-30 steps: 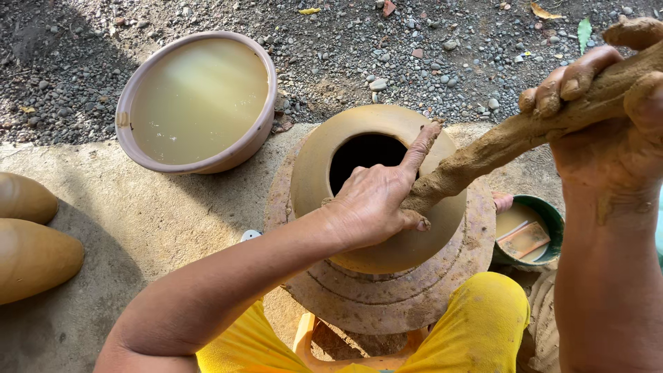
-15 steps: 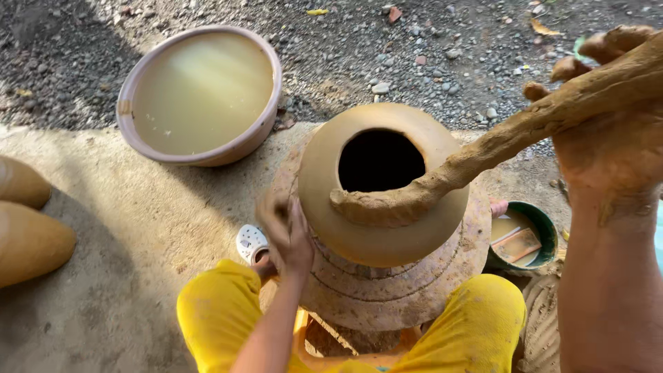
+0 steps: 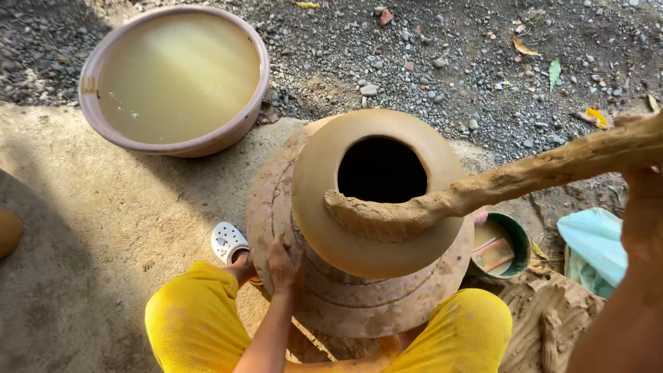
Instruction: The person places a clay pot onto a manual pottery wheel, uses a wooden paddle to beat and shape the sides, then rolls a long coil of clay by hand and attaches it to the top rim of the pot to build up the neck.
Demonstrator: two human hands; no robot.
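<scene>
A round clay pot [image 3: 324, 228] with a dark mouth stands on a clay-caked turntable [image 3: 359, 307] between my knees in yellow trousers. My left hand [image 3: 283, 266] rests flat on the turntable's left edge, fingers spread, holding nothing. A long thick clay coil [image 3: 504, 185] stretches from the right; its end lies on the pot's shoulder just below the mouth. My right hand [image 3: 644, 181], coated in clay, grips the coil's far end at the frame's right edge, partly cut off.
A wide basin [image 3: 207, 146] of muddy water sits at the upper left. A small green bowl [image 3: 514, 231] with water, a pale green cloth [image 3: 594, 242] and a clay lump [image 3: 552, 321] lie right of the turntable. Gravel lies beyond; a white shoe [image 3: 226, 242] is on my left foot.
My left hand left the pot's rim and dropped to the turntable's edge. The coil's end now lies along the pot's shoulder, and my right hand has drifted further right.
</scene>
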